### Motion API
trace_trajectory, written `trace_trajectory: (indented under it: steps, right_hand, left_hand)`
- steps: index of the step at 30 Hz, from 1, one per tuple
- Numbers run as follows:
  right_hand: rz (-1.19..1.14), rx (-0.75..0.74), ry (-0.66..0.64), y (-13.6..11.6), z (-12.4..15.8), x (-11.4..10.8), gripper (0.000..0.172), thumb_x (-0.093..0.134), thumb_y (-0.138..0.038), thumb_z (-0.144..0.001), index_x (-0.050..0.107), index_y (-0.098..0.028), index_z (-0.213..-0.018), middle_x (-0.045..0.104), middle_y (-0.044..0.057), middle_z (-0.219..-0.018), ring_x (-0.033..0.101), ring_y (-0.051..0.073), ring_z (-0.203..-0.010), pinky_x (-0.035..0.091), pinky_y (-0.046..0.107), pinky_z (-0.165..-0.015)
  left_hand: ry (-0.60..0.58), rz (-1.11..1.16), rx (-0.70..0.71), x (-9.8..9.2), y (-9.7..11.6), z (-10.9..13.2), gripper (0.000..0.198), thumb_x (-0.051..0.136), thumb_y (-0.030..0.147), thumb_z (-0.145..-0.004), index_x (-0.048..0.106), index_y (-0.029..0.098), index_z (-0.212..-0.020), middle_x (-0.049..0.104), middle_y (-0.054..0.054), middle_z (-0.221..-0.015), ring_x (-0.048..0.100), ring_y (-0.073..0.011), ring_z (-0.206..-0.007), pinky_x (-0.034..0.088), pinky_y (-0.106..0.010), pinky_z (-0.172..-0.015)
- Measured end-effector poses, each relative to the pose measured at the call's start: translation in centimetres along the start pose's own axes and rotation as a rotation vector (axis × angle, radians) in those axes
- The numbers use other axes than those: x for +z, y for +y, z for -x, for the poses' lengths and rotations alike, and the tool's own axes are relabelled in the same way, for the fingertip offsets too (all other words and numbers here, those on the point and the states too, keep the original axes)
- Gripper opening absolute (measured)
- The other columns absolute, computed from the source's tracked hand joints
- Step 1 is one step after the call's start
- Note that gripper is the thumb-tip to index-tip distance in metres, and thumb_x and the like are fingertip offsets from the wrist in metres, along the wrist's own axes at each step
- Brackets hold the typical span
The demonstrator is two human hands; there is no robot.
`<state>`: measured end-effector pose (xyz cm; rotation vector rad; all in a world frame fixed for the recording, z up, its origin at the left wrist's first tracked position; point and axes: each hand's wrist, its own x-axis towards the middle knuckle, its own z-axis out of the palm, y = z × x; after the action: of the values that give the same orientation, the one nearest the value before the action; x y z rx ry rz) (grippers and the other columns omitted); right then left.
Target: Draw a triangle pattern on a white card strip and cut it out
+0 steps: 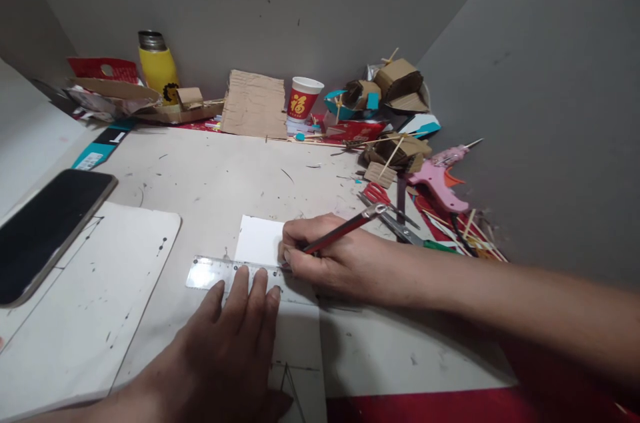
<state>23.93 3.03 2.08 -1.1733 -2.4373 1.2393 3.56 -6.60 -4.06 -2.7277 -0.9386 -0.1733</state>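
Left hand [233, 336] nearest, fingers slightly apart, resting on one clear ruler [210, 273] across one white sheet [260, 237]. Right hand [325, 259] clamped on one pen [345, 231] above ruler. Back: one yellow bottle [159, 69], one paper cup [304, 100]; can't see contents.

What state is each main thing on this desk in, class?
Ruler: flat, pressed under the left hand
Pen: tilted, gripped in the right hand
White paper: flat, partly covered
Phone: lying down, screen dark
Paper cup: upright, no lid
Yellow bottle: upright
Glue gun: lying down, not held
Red-handled scissors: cannot tell if open
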Motion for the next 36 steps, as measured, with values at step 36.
trace_trajectory:
  steps: [36]
  right_hand:
    - [0.006, 0.093, 0.060, 0.9, 2.7, -0.5, 0.023, 0.048, -0.022, -0.088, 0.042, -0.022, -0.065, 0.044, -0.002, -0.062, 0.039, 0.014, -0.059, 0.034, 0.029, -0.054]
  left_hand:
    - [0.025, 0.013, 0.006, 0.0, -0.4, -0.2, 0.064, 0.036, 0.056, -0.099, 0.064, 0.008, -0.128, 0.064, -0.020, -0.133, 0.058, -0.0362, -0.123, 0.037, -0.045, -0.097]
